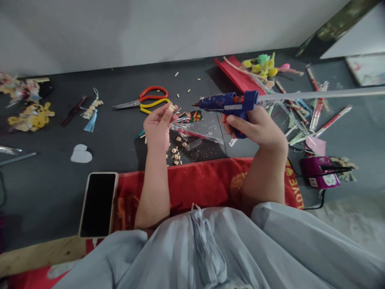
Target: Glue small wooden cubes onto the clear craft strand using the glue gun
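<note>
My right hand (255, 127) is wrapped round the grip of a blue glue gun (228, 103). A long glue stick (321, 94) juts out of its back to the right. Its nozzle points left toward my left hand (158, 127). That hand is raised and pinches a small tan wooden piece (171, 107) between thumb and fingers. Below the hands, several more small wooden bits (176, 154) lie scattered on the dark floor (120, 132), beside clear plastic wrappers (198, 136) and a colourful flower ornament (194, 116).
Red and yellow scissors (147, 100) lie behind my left hand. A phone (98, 204) rests at the left on a red cloth (204, 182). A purple device (320, 171) with a cord sits at right. Craft sticks, a red sheet (237, 78) and artificial flowers (263, 66) crowd the far right.
</note>
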Demonstrator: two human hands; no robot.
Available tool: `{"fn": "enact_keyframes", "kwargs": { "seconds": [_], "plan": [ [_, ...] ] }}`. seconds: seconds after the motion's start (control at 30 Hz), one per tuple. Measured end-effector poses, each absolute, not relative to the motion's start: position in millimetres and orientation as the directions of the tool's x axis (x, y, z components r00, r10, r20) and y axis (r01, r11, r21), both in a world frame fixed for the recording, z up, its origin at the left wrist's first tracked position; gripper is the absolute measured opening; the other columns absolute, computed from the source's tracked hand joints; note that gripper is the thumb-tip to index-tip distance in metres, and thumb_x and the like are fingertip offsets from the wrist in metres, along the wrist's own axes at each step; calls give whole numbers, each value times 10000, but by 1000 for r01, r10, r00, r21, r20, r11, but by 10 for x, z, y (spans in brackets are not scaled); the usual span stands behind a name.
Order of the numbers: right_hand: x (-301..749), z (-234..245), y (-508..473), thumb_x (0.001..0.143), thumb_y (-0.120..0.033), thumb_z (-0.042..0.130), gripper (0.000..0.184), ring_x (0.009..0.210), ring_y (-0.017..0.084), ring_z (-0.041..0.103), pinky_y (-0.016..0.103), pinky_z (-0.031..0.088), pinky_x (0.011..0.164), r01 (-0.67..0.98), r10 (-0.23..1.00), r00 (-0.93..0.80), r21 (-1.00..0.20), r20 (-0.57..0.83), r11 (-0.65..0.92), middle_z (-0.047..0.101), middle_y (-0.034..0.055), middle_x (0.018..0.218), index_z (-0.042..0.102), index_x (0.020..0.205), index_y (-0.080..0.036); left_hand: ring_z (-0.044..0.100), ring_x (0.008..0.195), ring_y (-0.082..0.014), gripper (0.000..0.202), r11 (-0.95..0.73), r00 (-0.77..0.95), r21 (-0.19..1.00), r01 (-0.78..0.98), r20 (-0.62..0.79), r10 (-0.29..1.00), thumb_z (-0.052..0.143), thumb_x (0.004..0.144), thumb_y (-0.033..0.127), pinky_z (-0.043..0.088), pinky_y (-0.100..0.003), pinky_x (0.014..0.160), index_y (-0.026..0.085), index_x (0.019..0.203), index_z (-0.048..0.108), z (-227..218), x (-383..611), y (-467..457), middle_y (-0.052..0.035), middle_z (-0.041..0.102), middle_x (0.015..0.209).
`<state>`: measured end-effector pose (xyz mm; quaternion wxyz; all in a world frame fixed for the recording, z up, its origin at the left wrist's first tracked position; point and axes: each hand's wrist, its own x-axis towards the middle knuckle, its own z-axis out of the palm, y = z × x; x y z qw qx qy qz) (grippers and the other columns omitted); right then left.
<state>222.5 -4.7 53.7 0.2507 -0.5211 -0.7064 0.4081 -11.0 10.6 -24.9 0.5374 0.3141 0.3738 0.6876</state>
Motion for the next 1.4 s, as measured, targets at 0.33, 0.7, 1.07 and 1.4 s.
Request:
{"fn": "enact_keyframes", "kwargs": {
  "seconds": [0.33, 0.7, 1.07, 1.4],
  "plan": [
    [2572, 270, 126, 670, -191, 654, 349, 896, 284, 633, 368, 469, 735, 980, 987, -106, -179, -123, 83, 701, 126, 992, 650, 1018, -161, 590, 590, -41, 176, -103, -335, 883, -458, -64, 940, 762, 691, 330, 493, -195, 619, 229, 831, 728, -187, -116, 78, -10, 739, 862],
    [2144, 350, 22, 763, -180, 539, 305, 955, 299, 592, 406, 444, 833, 972, 977, -207, -124, -49, 199, 655, 159, 974, 657, 1037, -117, 557, 560, -38, 186, -76, -339, 899, -431, -84, 937, 744, 701, 340, 486, -200, 609, 218, 838, 713, -162, -106, 73, -8, 730, 843],
    [1285, -151, 67, 894, -208, 419, 271, 905, 266, 594, 370, 455, 804, 869, 910, -413, -287, 29, 403, 669, 159, 982, 670, 948, -122, 647, 665, -84, 268, -65, -321, 905, -421, -82, 943, 761, 682, 411, 525, -214, 640, 226, 868, 708, -209, -112, 78, -26, 740, 889],
    [1304, -185, 98, 881, -190, 421, 233, 918, 271, 590, 383, 461, 840, 840, 910, -413, -367, 44, 399, 653, 168, 982, 636, 931, -117, 623, 605, -65, 255, -79, -331, 905, -418, -71, 941, 769, 674, 410, 512, -195, 593, 221, 836, 715, -193, -106, 78, -16, 741, 838]
  ]
}}
